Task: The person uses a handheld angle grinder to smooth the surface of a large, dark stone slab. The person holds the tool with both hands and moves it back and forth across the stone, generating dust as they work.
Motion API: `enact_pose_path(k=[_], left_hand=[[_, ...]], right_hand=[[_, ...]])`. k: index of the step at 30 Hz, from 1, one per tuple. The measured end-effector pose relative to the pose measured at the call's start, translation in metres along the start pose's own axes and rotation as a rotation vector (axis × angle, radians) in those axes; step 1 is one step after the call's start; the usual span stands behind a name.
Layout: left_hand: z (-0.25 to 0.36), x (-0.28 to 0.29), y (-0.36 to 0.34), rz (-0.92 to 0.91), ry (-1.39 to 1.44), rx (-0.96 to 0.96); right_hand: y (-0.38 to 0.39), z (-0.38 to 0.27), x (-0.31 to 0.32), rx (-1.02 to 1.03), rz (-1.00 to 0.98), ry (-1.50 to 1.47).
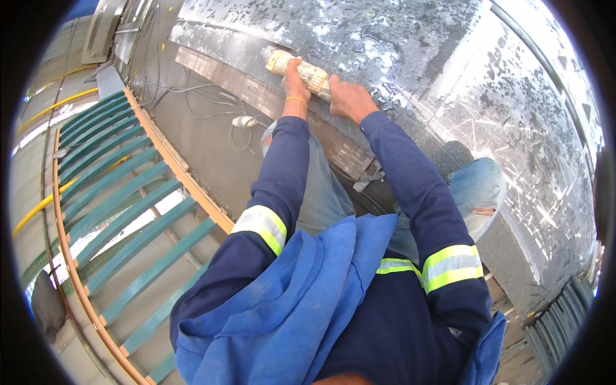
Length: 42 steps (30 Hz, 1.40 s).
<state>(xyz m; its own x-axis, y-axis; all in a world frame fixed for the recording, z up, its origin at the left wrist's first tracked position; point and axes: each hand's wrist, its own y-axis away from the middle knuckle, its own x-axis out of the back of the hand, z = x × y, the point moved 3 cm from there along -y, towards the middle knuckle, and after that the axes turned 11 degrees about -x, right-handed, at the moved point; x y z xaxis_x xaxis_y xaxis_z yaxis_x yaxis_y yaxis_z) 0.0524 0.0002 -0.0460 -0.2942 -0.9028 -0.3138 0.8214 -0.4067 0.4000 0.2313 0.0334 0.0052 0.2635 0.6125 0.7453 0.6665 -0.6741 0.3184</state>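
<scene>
A cream-yellow cylindrical tool (pixel 313 76) with a pale, dirty body lies at a slant near the left edge of a mottled, wet-looking grey slab (pixel 398 51). My left hand (pixel 296 83) is closed round its front part, below its greyish tip. My right hand (pixel 348 96) is closed at its rear end, fingers curled. A worn plank (pixel 333 138) runs along the slab's edge under my forearms; whether the tool's tip touches the slab, I cannot tell.
At the left stands a slatted teal rack with a wooden frame (pixel 192 183), near yellow pipes (pixel 38 205). Cables and a white connector (pixel 244 120) lie on the grey floor (pixel 192 135) beside my knee. More grey slats (pixel 555 327) sit at the lower right.
</scene>
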Motion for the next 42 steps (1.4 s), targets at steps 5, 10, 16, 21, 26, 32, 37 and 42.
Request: enact_pose_path(k=[5, 10, 16, 21, 26, 32, 37, 42], left_hand=[[-0.006, -0.002, 0.008, 0.000, -0.015, -0.028], [-0.005, -0.001, 0.003, -0.003, -0.047, -0.003], [0.004, 0.011, -0.031, -0.135, -0.070, 0.136], [0.005, 0.003, -0.026, -0.133, -0.099, 0.186], [0.001, 0.002, -0.008, -0.123, -0.058, 0.152], [0.004, -0.001, -0.005, -0.145, -0.043, 0.138], [0.006, -0.001, -0.012, -0.118, -0.095, 0.143], [0.004, 0.002, -0.011, -0.124, -0.079, 0.144]], right_hand=[[0.008, 0.008, 0.002, 0.028, 0.020, -0.003], [0.009, 0.005, 0.004, -0.024, -0.006, -0.011], [-0.001, -0.016, 0.009, 0.031, 0.005, -0.090], [-0.009, -0.017, 0.011, 0.015, 0.067, -0.037], [0.010, -0.009, 0.013, 0.027, 0.043, -0.041], [0.006, -0.010, 0.009, -0.012, 0.028, -0.050], [-0.001, -0.011, 0.006, -0.037, 0.034, -0.066], [0.009, -0.009, 0.013, 0.014, 0.021, -0.082]])
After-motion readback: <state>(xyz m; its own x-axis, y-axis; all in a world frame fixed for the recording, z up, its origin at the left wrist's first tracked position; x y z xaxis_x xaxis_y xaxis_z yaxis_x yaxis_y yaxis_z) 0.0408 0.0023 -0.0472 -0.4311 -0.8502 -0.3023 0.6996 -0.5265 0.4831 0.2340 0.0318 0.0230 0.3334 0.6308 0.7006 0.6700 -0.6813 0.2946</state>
